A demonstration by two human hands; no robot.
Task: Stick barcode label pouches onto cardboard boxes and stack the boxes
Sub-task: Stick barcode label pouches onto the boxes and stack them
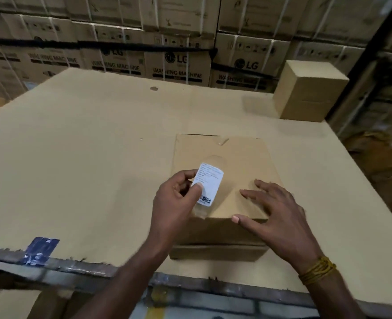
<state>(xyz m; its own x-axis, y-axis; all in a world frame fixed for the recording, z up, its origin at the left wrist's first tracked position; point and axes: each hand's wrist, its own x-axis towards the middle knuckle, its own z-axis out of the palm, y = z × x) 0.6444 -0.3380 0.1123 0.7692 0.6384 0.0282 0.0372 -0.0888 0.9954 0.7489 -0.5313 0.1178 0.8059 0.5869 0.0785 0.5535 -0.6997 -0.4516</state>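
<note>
Left hand (pixel 179 199) fingers pinching glossy label pouch (pixel 207 184); right hand (pixel 275 217) spread (flat) on matte cardboard box (pixel 222 157).

This is a warehouse or goods store. From 9 to 2 o'clock the whole background is a wall of stacked cartons (pixel 179 63), strapped with white bands and printed with the LG logo and "WASHING MACHINE", with handling symbols along their upper edges. The work surface is a large sheet of plain cardboard (pixel 86 157) laid over a metal frame (pixel 190 288) whose worn edge shows at 6 o'clock, with a strip of blue printed tape (pixel 40 249) at 8 o'clock. A plain brown box (pixel 310 90) stands at 2 o'clock. Beyond it, at 3 o'clock, the view is dim and blurred.
</note>
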